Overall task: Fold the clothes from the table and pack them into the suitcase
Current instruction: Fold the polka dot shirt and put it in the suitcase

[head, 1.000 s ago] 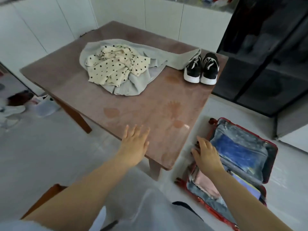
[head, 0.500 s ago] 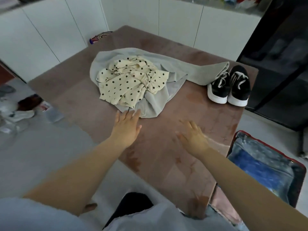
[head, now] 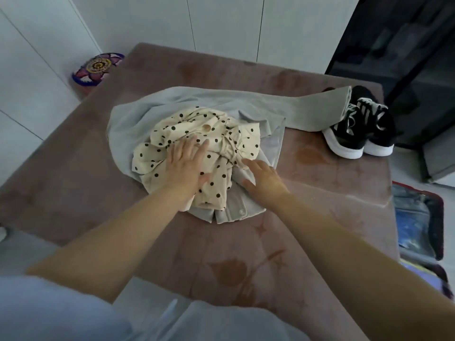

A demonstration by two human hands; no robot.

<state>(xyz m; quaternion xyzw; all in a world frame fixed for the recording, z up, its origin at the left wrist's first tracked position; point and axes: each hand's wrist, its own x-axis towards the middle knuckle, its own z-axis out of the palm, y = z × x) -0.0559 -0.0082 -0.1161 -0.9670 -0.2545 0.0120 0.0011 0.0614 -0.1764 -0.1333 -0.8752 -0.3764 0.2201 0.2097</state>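
A crumpled cream garment with black polka dots (head: 170, 134) lies on top of a pale grey shirt (head: 138, 114) in the middle of the brown table (head: 320, 183). My left hand (head: 186, 166) rests flat on the polka-dot garment, fingers straight. My right hand (head: 262, 179) lies with spread fingers at the garment's right edge, on the grey shirt. One grey sleeve stretches right toward the shoes. The open red suitcase (head: 435, 212) sits on the floor at the right, with blue clothing inside.
A pair of black sneakers with white soles (head: 362, 129) stands at the table's right back corner. A colourful patterned object (head: 97, 67) lies beyond the left back corner. White cabinets stand behind, a dark glass-fronted unit at the right.
Both hands moved forward from the table's front part onto the clothes pile. The view came closer to the table, and the suitcase slid to the right edge.
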